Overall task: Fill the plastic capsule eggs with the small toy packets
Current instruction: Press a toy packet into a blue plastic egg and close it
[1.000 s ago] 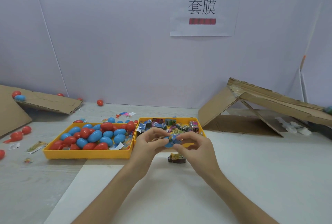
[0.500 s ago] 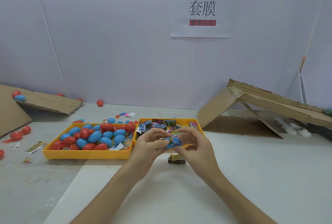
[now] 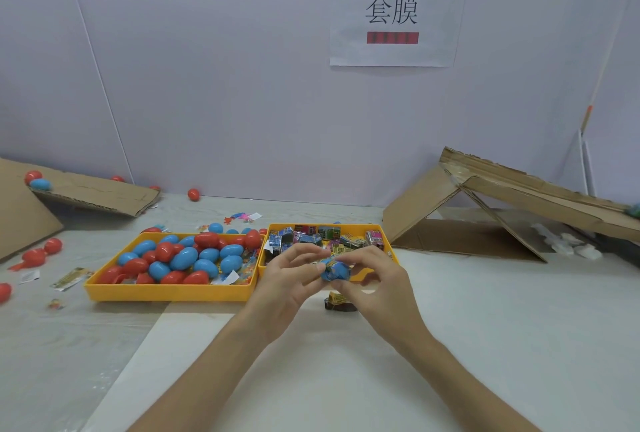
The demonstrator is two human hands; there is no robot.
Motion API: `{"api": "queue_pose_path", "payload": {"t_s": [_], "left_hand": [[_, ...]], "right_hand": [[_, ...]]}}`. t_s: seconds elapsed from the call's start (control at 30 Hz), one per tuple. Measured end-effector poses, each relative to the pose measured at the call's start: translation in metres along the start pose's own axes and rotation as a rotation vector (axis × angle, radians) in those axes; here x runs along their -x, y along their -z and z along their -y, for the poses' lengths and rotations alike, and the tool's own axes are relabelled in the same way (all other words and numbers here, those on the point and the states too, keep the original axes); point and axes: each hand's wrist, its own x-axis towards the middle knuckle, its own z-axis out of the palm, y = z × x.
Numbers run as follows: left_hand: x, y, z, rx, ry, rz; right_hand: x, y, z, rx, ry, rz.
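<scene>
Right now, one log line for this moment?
left hand, right hand: pinching blue plastic capsule egg | small dark toy packet: on table below hands

Bright, diffuse light with a cool lilac cast. Soft shadow lies under the cardboard ramp (image 3: 519,196) at 3 o'clock; faint sheen marks the table (image 3: 104,379) at 7 o'clock. Wall seams (image 3: 97,85) bow at 9 o'clock.

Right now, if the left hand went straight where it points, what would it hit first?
The small blue plastic capsule egg that the left hand pinches. Beyond is the right hand, then probably the yellow plastic tray; depth is unclear.
</scene>
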Motion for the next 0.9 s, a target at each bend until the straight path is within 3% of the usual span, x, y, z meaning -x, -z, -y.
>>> {"api": "queue_pose_path", "payload": {"t_s": [0.4,0.73,0.9], "left_hand": [[0.0005,0.0028,0.0041,0.089,0.062,0.124],[0.0033,-0.0023,0.0018,0.144,0.121,0.139],[0.0031,-0.0040,0.0001,0.127,0.141,0.164]], "right_hand": [[-0.0006,0.0023,0.0043,0.009,0.006,-0.007],[-0.0026,-0.0031,-0.0002,-0.154,-0.109,-0.004],[0.0007,-0.0029,-0.0015,-0.051,-0.069,0.000]]}}
